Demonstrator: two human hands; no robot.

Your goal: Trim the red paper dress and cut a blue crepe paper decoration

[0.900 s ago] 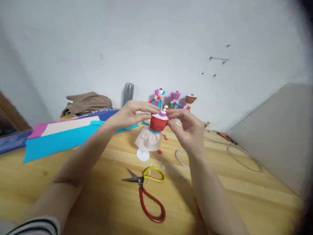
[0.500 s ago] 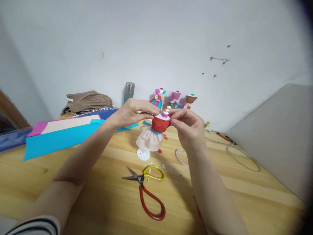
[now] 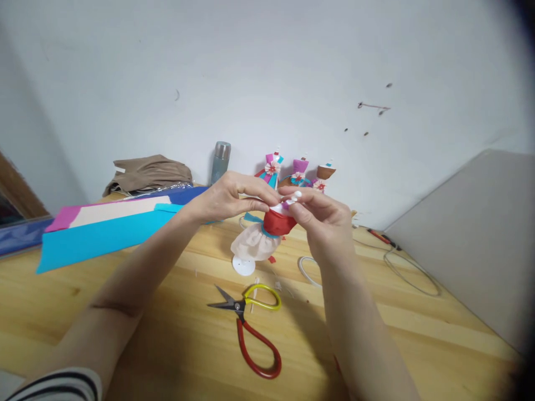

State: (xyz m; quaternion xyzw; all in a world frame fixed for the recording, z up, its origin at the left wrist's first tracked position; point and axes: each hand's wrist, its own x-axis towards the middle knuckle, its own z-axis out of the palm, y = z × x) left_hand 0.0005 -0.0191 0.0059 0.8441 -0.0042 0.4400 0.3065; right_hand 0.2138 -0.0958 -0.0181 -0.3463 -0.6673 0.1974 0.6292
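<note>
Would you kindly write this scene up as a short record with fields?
Left hand: pinching the upper edge of the red top
Right hand: at its other side, grip partly hidden
Below the top: pale skirt, white base
Scissors: blades apart, on the table
By the wall: bottle, brown cloth

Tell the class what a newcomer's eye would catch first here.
Probably the small dress form with red top and pale skirt, tilted between the left hand and right hand. Next, the open scissors, one handle yellow, one red, lying nearer on the wooden table.
</note>
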